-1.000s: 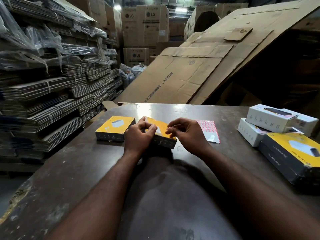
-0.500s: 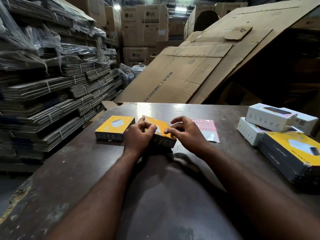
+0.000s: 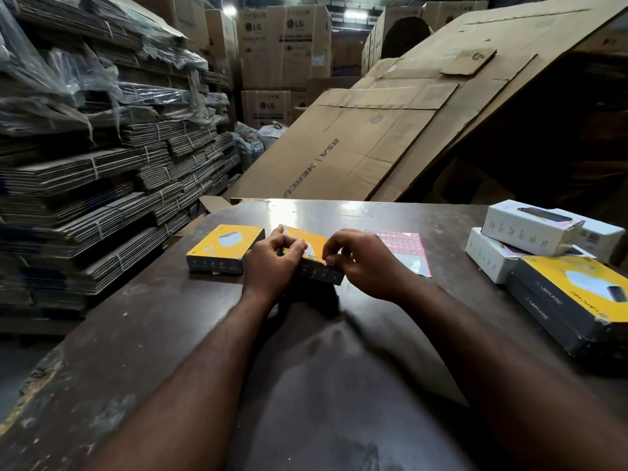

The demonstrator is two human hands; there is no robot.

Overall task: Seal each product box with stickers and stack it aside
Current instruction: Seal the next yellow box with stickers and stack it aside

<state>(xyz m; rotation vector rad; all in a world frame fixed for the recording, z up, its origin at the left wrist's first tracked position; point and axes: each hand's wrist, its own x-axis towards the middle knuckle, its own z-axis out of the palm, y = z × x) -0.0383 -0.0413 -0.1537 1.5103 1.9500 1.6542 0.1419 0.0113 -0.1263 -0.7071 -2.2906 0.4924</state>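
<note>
At mid-table (image 3: 339, 212), L hand (image 3: 273, 266) is gripping the yellow box (image 3: 307, 242), thumb lying across its top. R hand (image 3: 362, 263) is now pinching the box's near-right edge w/ curled fingertips; half a sec ago those fingers were lifted & more spread. Prob. it's pressing a sticker over the flap, tho the sticker's too small to tell. Sticker sheet (image 3: 402, 248) is lying just beside R hand; stacking isn't done yet.

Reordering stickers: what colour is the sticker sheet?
Sticker sheet: pinkish-red squares on white, head view.
</note>
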